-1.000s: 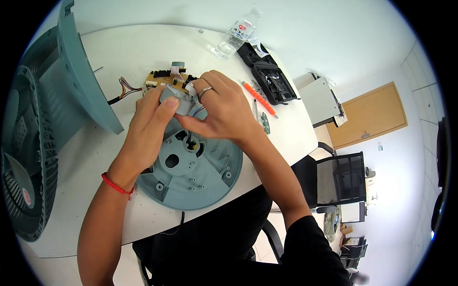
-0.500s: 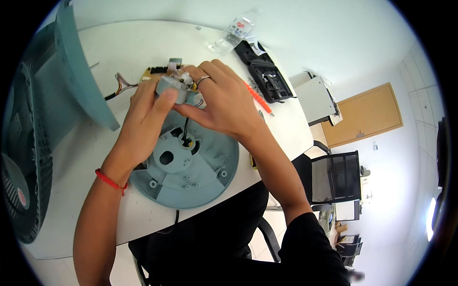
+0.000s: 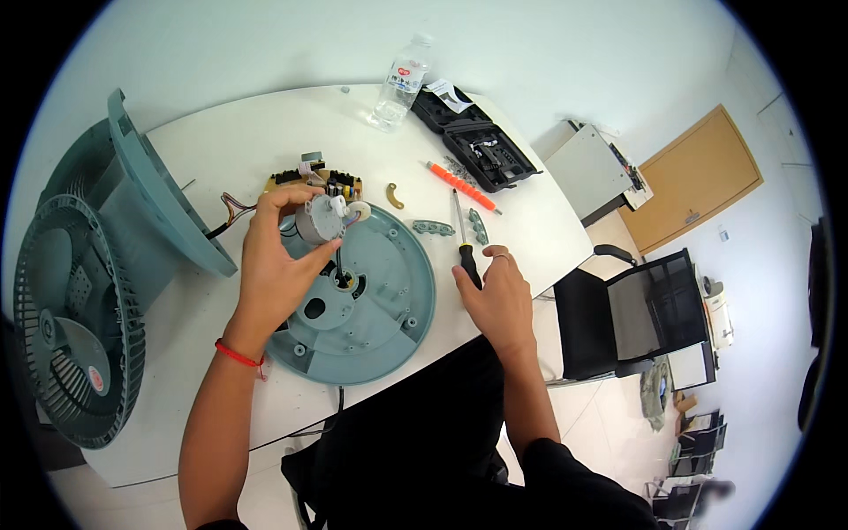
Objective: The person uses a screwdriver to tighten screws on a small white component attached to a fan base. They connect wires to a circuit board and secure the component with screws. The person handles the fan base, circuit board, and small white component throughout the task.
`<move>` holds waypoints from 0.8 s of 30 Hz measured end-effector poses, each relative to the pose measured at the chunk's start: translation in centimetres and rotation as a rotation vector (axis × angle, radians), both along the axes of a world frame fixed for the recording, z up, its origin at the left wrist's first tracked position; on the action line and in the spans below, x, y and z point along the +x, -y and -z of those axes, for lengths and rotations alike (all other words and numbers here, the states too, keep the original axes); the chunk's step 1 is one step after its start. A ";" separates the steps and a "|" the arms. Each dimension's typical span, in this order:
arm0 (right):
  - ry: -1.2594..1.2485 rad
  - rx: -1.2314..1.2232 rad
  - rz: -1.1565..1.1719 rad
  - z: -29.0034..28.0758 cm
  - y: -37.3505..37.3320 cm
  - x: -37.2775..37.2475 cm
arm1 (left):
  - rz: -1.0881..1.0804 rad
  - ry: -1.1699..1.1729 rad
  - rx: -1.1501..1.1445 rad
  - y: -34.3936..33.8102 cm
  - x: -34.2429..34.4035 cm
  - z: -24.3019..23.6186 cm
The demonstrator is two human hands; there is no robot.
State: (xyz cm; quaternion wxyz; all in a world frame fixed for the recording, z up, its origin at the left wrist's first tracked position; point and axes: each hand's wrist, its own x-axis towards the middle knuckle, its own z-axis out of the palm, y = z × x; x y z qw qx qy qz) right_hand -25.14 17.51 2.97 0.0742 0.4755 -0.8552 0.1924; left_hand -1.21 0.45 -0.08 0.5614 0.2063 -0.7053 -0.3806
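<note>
While my left hand pinches the grey motor, held free and not yet fastened to the round base below, my half-curled right hand is at the screwdriver, its grip unclear.

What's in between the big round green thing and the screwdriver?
In the head view, a small grey-green bracket lies between the round base and the shaft of the screwdriver.
</note>
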 end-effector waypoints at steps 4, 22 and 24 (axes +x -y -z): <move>0.048 0.105 0.065 0.1 0.0 0.1 | -0.045 0.048 0.027 -0.4 0.0 -0.3; 1.389 -0.318 -0.349 -1.7 -5.7 11.6 | -0.259 0.103 -0.102 -0.4 -0.2 -0.5; 1.412 -0.437 -0.361 -1.1 -5.6 12.1 | -0.270 0.111 -0.114 -0.6 -0.2 -0.7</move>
